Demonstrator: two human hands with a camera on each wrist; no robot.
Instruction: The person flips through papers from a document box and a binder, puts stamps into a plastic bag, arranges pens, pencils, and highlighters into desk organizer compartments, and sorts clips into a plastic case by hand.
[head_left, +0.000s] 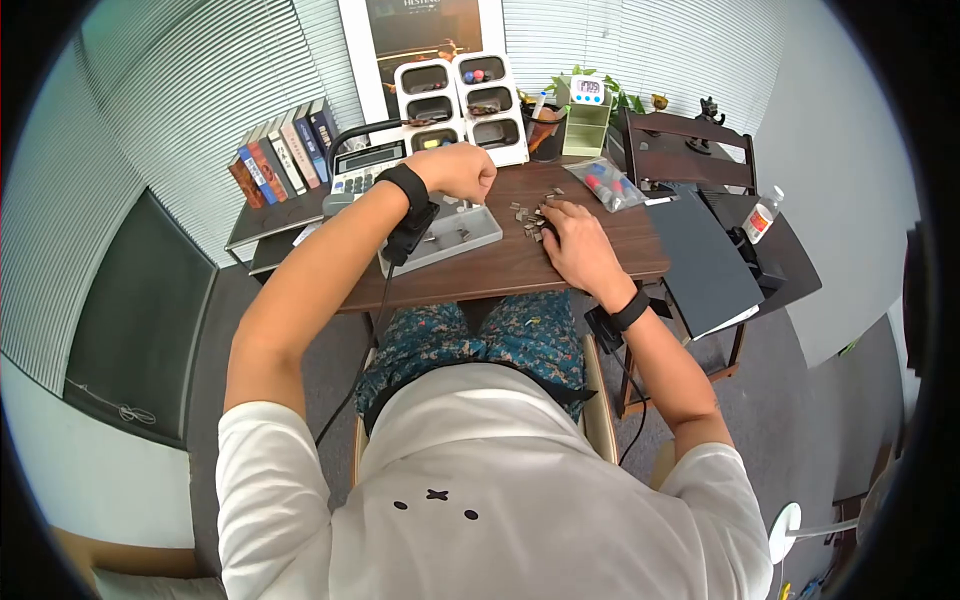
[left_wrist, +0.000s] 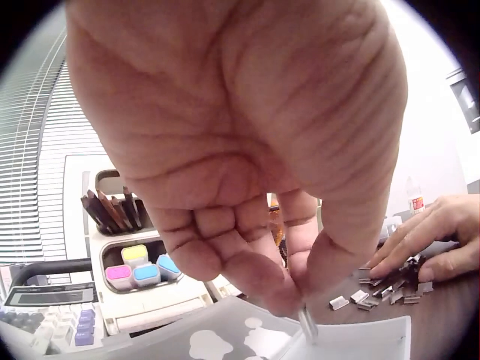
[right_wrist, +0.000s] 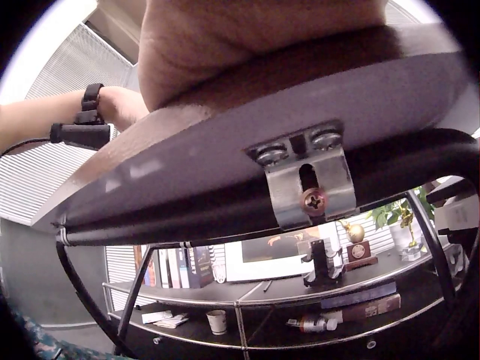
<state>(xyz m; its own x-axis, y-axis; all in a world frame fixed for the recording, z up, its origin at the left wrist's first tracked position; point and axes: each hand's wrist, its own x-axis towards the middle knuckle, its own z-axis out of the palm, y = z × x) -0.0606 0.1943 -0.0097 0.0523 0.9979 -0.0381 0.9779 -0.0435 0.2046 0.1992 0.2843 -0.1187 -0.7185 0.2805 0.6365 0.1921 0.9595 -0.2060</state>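
Observation:
My left hand (head_left: 457, 172) is over the grey plastic tray (head_left: 490, 240), its thumb and fingertips pinching a small shiny metal clip (left_wrist: 308, 327). In the left wrist view the clip points down close over the tray's corner. A few small pieces lie inside the tray. On the brown table, my right hand (head_left: 583, 252) rests with its fingers spread at a pile of loose metal clips (left_wrist: 365, 301). The right wrist view mostly shows the table's underside (right_wrist: 225, 161), so those fingertips are hidden there.
Behind the tray stand a calculator (head_left: 368, 165) and a white organizer (head_left: 512, 150) holding pencils and markers. A clear bag (head_left: 607, 186) with red and blue things lies right of the clips, near a pen holder (head_left: 545, 140). A dark folder (head_left: 700, 265) and a bottle (head_left: 763, 215) are farther right.

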